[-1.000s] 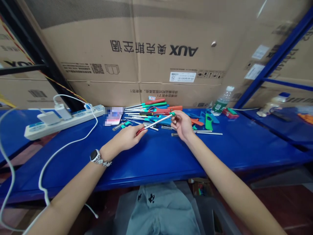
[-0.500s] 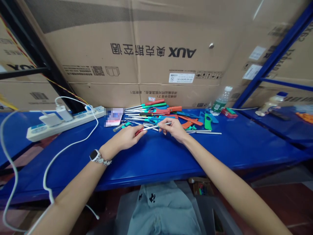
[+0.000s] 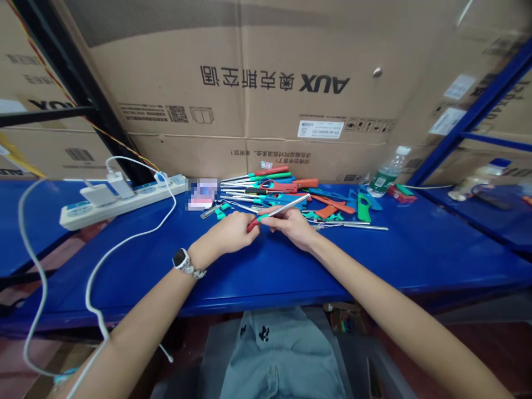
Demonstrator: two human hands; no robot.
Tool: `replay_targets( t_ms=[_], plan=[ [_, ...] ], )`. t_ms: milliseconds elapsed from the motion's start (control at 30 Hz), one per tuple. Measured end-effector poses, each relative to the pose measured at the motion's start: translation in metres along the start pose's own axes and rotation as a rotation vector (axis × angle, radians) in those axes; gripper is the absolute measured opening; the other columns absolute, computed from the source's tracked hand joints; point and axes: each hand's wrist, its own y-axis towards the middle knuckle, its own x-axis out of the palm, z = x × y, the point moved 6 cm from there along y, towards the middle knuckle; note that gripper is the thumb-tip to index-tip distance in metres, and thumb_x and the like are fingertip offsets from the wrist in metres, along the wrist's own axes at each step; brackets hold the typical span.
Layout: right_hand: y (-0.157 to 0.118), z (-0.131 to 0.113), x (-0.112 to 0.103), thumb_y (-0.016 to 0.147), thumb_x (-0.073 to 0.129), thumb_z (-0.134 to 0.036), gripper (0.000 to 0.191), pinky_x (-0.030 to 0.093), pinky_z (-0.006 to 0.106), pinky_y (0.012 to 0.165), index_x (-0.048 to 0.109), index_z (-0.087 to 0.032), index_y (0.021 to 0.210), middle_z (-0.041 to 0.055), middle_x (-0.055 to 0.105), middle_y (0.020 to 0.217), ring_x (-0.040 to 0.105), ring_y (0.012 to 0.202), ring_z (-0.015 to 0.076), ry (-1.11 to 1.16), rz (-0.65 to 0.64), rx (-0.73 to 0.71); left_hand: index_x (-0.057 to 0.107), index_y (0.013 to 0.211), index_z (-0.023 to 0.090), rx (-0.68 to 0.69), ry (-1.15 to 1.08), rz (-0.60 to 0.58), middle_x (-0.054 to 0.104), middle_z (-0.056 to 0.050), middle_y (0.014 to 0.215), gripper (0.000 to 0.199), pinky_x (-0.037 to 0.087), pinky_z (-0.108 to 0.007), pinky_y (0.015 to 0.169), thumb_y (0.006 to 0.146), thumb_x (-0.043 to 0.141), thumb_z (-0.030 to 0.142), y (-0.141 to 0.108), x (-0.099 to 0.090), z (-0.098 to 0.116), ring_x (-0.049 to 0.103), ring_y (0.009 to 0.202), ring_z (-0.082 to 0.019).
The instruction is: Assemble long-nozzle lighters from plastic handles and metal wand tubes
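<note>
Rod (image 3: 286,207) was shiny metal w/ plastic handle (image 3: 252,224); tabletop (image 3: 270,271) v. glossy & smooth; box (image 3: 166,66) matt cardboard; bottle (image 3: 382,180) see-thru plastic; trousers (image 3: 286,360) matt cloth

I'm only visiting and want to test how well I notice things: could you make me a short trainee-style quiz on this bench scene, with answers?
1. Which hand grips the red handle at the near end of the silver rod?
2. True or false: in the picture, the white power strip lies to the left of the green-labelled bottle.
3. How does the large lettering on the cardboard read?
a) upright
b) upside down
c) sideways

Key:
1. The left hand.
2. True.
3. b
</note>
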Motion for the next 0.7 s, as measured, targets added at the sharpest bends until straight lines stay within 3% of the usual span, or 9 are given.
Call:
replay_targets(
  t_ms=[133, 333, 600, 700],
  plan=[
    [-0.001, -0.004, 0.003, 0.065, 0.093, -0.044, 0.032, 0.045, 0.03, 0.062, 0.076, -0.021, 0.081, -0.0012, 0.068, 0.074, 0.055, 0.067, 0.013, 0.004, -0.019, -0.018, 0.044, 0.065, 0.023, 0.016, -0.016, 0.017, 0.049, 0.002, 0.056, 0.026, 0.028, -0.031, 0.054, 0.088, 0.053, 0.027, 0.0, -0.003, 0.003, 0.042, 0.048, -0.015],
    [-0.004, -0.005, -0.001, 0.062, 0.096, -0.045, 0.039, 0.047, 0.03, 0.057, 0.067, -0.021, 0.074, -0.0021, 0.066, 0.064, 0.056, 0.056, 0.0128, -0.043, 0.135, -0.051, 0.049, 0.067, 0.022, 0.023, 0.0, 0.024, 0.051, 0.001, 0.057, 0.022, 0.028, -0.032, 0.054, 0.089, 0.053, 0.026, -0.001, -0.004, 0.005, 0.042, 0.048, -0.015],
    [-0.001, -0.006, 0.008, 0.067, 0.093, -0.048, 0.038, 0.05, 0.033, 0.064, 0.069, -0.021, 0.079, -0.001, 0.068, 0.071, 0.058, 0.062, 0.0134, -0.131, 0.024, -0.085, 0.064, 0.075, 0.019, 0.058, -0.157, 0.041, 0.055, 0.002, 0.059, 0.008, 0.033, -0.029, 0.054, 0.079, 0.061, 0.024, 0.001, -0.003, 0.009, 0.044, 0.051, -0.013],
    [0.001, -0.01, 0.008, 0.07, 0.091, -0.051, 0.038, 0.052, 0.033, 0.065, 0.069, -0.022, 0.079, -0.0023, 0.065, 0.07, 0.059, 0.062, 0.0144, -0.145, 0.011, -0.111, 0.063, 0.081, 0.019, 0.073, -0.175, 0.096, 0.055, 0.003, 0.06, 0.009, 0.034, -0.029, 0.055, 0.081, 0.063, 0.028, 0.0, -0.007, 0.013, 0.047, 0.052, -0.013]
  ],
)
